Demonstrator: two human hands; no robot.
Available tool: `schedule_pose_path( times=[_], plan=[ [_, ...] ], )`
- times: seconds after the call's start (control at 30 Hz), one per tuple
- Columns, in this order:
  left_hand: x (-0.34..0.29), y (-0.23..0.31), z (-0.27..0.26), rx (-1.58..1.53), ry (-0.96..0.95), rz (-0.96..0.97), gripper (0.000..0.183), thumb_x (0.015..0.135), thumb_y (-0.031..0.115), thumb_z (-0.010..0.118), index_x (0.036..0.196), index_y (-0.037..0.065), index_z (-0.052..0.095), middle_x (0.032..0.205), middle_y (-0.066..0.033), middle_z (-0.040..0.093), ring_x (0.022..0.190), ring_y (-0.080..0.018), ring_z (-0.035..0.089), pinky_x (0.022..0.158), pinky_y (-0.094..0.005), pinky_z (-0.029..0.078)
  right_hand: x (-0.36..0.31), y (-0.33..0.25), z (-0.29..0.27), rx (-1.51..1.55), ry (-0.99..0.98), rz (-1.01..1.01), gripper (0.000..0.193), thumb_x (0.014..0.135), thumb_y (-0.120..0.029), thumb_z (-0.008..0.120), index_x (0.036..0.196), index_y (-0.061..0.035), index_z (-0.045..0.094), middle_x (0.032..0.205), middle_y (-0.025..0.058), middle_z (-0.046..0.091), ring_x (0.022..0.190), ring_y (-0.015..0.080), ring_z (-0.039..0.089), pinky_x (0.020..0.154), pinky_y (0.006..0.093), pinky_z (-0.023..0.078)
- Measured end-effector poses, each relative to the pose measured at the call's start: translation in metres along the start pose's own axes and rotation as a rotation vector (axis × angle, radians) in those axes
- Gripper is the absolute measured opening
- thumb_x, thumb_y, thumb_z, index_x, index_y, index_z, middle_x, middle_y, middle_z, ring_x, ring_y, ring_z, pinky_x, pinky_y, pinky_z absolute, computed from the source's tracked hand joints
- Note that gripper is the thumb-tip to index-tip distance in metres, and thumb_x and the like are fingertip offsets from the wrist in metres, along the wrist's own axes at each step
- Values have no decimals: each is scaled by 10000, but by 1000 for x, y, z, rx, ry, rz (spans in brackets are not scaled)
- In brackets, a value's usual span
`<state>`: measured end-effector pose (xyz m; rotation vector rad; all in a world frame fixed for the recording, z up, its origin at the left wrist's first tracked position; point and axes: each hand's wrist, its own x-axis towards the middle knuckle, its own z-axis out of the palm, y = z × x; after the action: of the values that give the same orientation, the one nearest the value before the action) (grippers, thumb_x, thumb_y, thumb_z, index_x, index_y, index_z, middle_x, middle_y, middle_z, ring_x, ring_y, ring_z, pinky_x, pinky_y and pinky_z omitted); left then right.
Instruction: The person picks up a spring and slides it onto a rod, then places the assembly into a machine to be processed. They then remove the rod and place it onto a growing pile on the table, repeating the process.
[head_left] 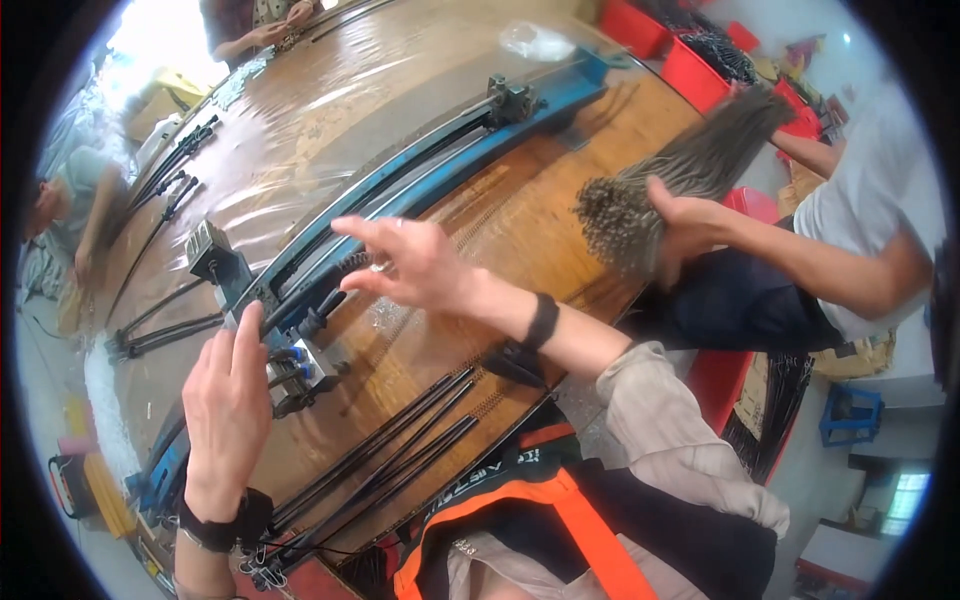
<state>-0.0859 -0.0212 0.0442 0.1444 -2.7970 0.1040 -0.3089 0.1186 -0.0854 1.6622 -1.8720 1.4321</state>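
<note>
My left hand (228, 410) has its fingers stretched forward and close together, with the fingertips on the near end of a black rod (295, 297); its thumb is hidden. A coiled spring section (352, 261) of the rod reaches toward my right hand (418, 265). That hand hovers over the rail with thumb and index finger spread apart and no clear grip on anything. Beneath both lies a long blue rail fixture (425, 190). A metal clamp block (312, 368) with blue fittings stands beside my left fingers, and a black-handled lever (318, 312) rises near it.
Several black rods (385, 440) lie on the wooden table (520, 220) near me. At right, a co-worker's hand (690, 220) holds a thick bundle of thin rods (690, 165). Red bins (690, 75) stand beyond. Another metal block (212, 252) sits left of the rail.
</note>
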Motion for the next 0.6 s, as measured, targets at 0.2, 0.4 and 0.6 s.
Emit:
schedule_pose_path(
  times=[0.2, 0.4, 0.6],
  plan=[
    [-17, -19, -7, 46, -57, -75, 473, 834, -18, 623, 1296, 70, 568, 805, -117, 517, 742, -284, 557, 649, -400, 466, 15, 0, 18, -125, 135, 43, 422, 878, -290, 699, 1240, -88, 615, 916, 119, 713, 670, 225, 675, 591, 336, 534],
    [-43, -40, -19, 73, -54, -178, 517, 823, -44, 611, 1316, 107, 577, 770, -107, 492, 705, -279, 529, 635, -395, 457, 12, 9, 18, 38, 79, 235, 385, 874, -268, 698, 1219, -112, 630, 740, 98, 657, 602, 219, 633, 562, 336, 512],
    [-62, -35, -27, 56, -88, -60, 511, 826, -43, 612, 1310, 121, 591, 758, -107, 485, 692, -269, 527, 628, -387, 451, 24, -38, 20, 102, 42, -58, 412, 845, -212, 726, 1242, -139, 644, 657, 50, 602, 576, 170, 598, 521, 313, 491]
  ],
)
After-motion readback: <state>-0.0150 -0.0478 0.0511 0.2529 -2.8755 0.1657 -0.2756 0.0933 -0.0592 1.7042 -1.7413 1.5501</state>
